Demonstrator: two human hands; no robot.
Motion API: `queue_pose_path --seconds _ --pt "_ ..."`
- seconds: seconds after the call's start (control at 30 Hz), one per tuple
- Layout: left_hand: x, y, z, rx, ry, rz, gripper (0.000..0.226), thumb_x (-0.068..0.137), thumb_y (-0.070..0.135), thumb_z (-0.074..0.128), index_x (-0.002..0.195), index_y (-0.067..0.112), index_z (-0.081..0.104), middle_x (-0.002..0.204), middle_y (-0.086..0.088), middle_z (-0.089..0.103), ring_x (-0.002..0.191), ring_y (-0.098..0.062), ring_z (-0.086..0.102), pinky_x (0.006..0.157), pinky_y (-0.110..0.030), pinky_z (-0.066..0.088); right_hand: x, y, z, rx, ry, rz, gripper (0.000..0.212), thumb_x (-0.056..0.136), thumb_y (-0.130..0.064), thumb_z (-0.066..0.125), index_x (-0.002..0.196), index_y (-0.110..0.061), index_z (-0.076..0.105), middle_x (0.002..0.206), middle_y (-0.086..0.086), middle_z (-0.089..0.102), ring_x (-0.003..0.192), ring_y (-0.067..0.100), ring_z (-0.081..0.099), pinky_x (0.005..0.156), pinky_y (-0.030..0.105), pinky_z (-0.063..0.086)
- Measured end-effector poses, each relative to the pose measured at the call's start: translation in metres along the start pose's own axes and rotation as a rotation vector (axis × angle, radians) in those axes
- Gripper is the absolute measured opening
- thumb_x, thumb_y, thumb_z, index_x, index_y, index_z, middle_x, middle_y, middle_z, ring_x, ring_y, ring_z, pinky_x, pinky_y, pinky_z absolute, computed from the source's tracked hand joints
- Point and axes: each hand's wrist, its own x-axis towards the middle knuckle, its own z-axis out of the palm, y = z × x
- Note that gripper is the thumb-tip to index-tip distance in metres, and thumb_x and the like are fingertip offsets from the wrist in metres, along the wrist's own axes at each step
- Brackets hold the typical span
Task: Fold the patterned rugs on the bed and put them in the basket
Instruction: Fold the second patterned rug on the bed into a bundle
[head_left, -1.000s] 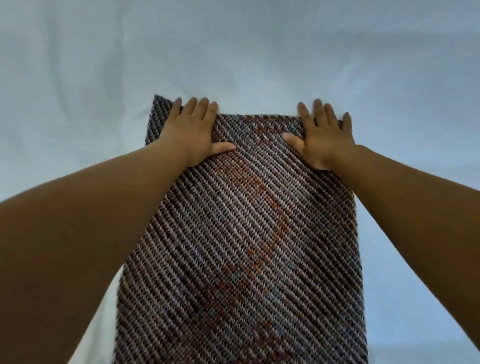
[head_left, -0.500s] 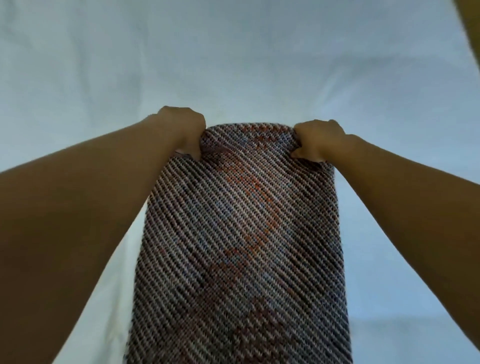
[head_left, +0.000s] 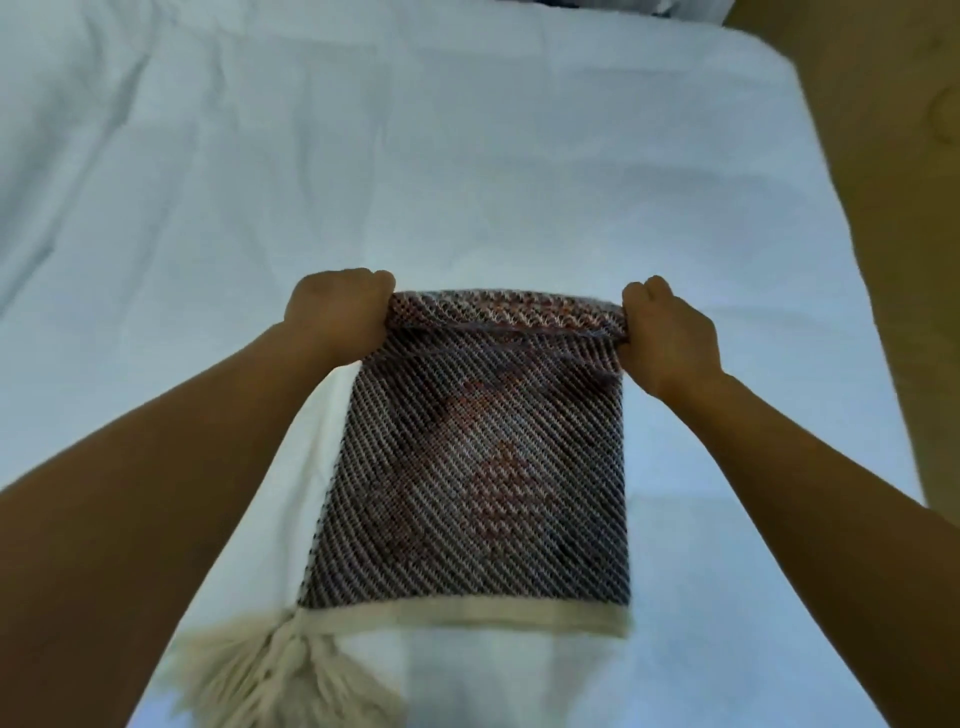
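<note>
Rug (head_left: 483, 467): woven, diagonal stripes, on the white bed sheet (head_left: 467, 156), far edge curled over
Left hand (head_left: 337, 309): fingers curled tight, gripping the far-left corner
Right hand (head_left: 667, 340): same deal, clutching the far-right corner
Tassel (head_left: 280, 670): cream, near-left corner

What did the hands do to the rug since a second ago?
They lay flat on the far end of the rug; now the left hand and right hand grip its corners, pulling it up and closer. Its cream border and tassel came into view. It is still over the white bed sheet.
</note>
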Motion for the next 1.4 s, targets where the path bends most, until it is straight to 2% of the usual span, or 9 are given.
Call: queue_pose_path --seconds 0.17,0.43,0.5,0.63,0.8,0.93,1.03,1.17,1.4 --pt "-0.103 0.011 0.004 -0.078 0.080 0.018 0.009 0.082 0.020 0.055 0.087 0.013 0.050 0.083 -0.006 0.062 0.067 -0.029 0.059 0.055 -0.029 0.037 -0.108 -0.028 -0.010 0.065 0.005 -0.005 0.034 0.075 -0.011 0.064 0.105 -0.006 0.051 0.101 0.016 0.054 0.080 0.036 0.056 0.055 0.031 0.034" --pt "-0.263 0.042 0.077 -0.077 0.189 0.132 0.031 0.053 0.001 0.081 0.076 0.007 0.060 0.065 -0.008 0.060 0.049 -0.027 0.058 0.035 -0.025 0.038 -0.256 -0.068 0.036 0.079 -0.047 -0.012 0.029 0.057 0.005 0.073 0.077 -0.001 0.053 0.084 0.021 0.055 0.064 0.039 0.057 0.041 0.028 0.032" --pt "-0.281 0.054 0.109 -0.036 -0.024 0.043 0.039 0.071 0.010 0.072 0.107 0.010 0.058 0.099 -0.011 0.061 0.083 -0.028 0.062 0.059 -0.036 0.051 -0.277 -0.071 0.064 0.023 -0.152 0.017 0.025 0.065 0.005 0.068 0.086 0.001 0.056 0.089 0.022 0.054 0.074 0.039 0.057 0.046 0.035 0.041" --pt "-0.298 0.064 0.147 -0.034 -0.568 -0.061 0.083 0.084 0.044 0.047 0.148 0.019 0.000 0.154 -0.009 0.009 0.140 -0.029 0.014 0.110 -0.046 0.021 -0.294 -0.071 0.104 -0.070 -0.548 0.103 0.047 0.078 -0.016 0.053 0.122 -0.012 0.039 0.127 0.014 0.037 0.112 0.034 0.041 0.080 0.039 0.041" --pt "-0.276 0.055 0.127 -0.439 -0.290 -0.308 0.064 0.071 0.049 0.040 0.127 0.019 0.051 0.125 -0.010 0.055 0.113 -0.030 0.050 0.093 -0.042 0.039 -0.273 -0.067 0.102 0.353 -0.260 0.347 0.026 0.076 -0.019 0.059 0.097 -0.004 0.054 0.101 0.016 0.051 0.095 0.034 0.050 0.075 0.038 0.041" --pt "-0.235 0.051 0.113 -0.502 -0.047 -0.344 0.046 0.086 0.028 0.050 0.128 0.011 0.050 0.127 -0.016 0.053 0.113 -0.034 0.049 0.092 -0.043 0.039 -0.227 -0.055 0.083 0.759 0.055 0.696 0.027 0.082 -0.032 0.058 0.095 -0.008 0.055 0.096 0.008 0.051 0.084 0.019 0.049 0.077 0.031 0.038" --pt "-0.197 0.073 0.107 -0.456 -0.015 -0.105 0.051 0.092 0.031 0.046 0.137 0.011 0.040 0.140 -0.012 0.045 0.128 -0.028 0.040 0.106 -0.044 0.034 -0.180 -0.042 0.078 1.029 -0.111 0.904 0.039 0.082 -0.055 0.053 0.084 -0.016 0.054 0.083 0.003 0.053 0.072 0.017 0.051 0.073 0.034 0.043" --pt "-0.155 0.120 0.108 -0.377 -0.157 0.075 0.061 0.096 0.044 0.030 0.148 0.018 0.012 0.157 -0.004 0.013 0.144 -0.021 0.006 0.115 -0.045 0.008 -0.135 -0.022 0.081 1.379 -0.439 1.076 0.069 0.076 -0.066 0.054 0.120 -0.013 0.056 0.111 0.005 0.061 0.093 0.020 0.058 0.073 0.031 0.049" --pt "-0.087 0.163 0.121 -0.330 -0.114 0.085 0.065 0.094 0.052 0.015 0.148 0.023 -0.003 0.158 -0.001 -0.005 0.144 -0.018 -0.010 0.110 -0.045 -0.012 -0.077 0.007 0.098 1.706 -0.727 0.821 0.037 0.076 -0.031 0.067 0.106 -0.011 0.064 0.102 0.005 0.072 0.093 0.016 0.068 0.072 0.028 0.055"
